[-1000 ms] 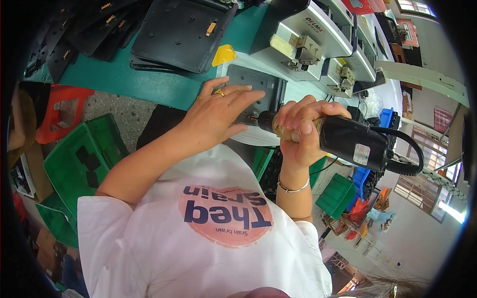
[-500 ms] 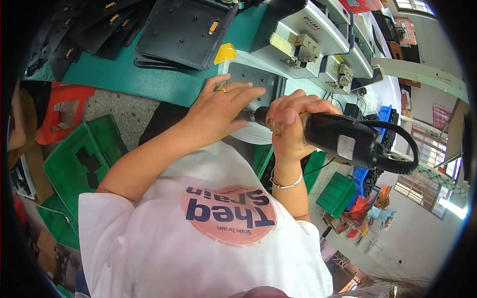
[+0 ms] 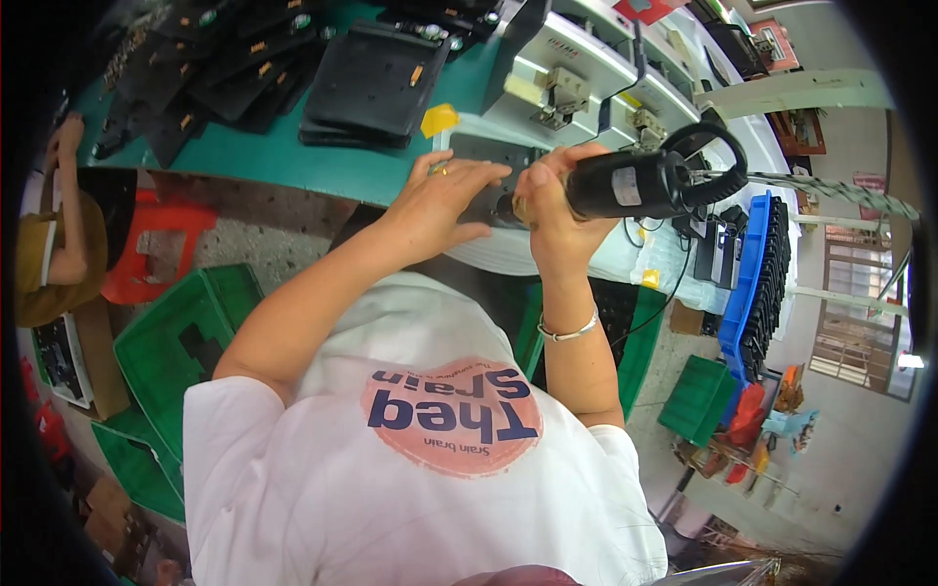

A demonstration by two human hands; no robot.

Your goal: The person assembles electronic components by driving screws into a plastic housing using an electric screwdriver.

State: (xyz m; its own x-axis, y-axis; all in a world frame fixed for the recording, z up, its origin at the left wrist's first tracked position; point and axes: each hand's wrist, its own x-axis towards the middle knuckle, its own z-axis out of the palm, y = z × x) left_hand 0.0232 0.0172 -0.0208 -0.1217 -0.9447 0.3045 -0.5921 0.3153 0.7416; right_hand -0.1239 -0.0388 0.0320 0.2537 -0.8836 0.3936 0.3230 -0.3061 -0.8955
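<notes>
Right hand (image 3: 555, 200) grips a black power driver (image 3: 625, 184); left hand (image 3: 436, 207) lies spread over a dark panel (image 3: 489, 149).
Bare green tabletop (image 3: 293, 164) lines the near edge leftward.

Dark-blue lettering (image 3: 440, 415) crosses the white shirt (image 3: 391, 527); the black tool's (image 3: 592, 191) label (image 3: 625, 186) is illegible.

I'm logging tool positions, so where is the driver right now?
In the head view, the driver is above and right of centre, gripped in the right hand, its nose at the black panel near the left hand.
</notes>
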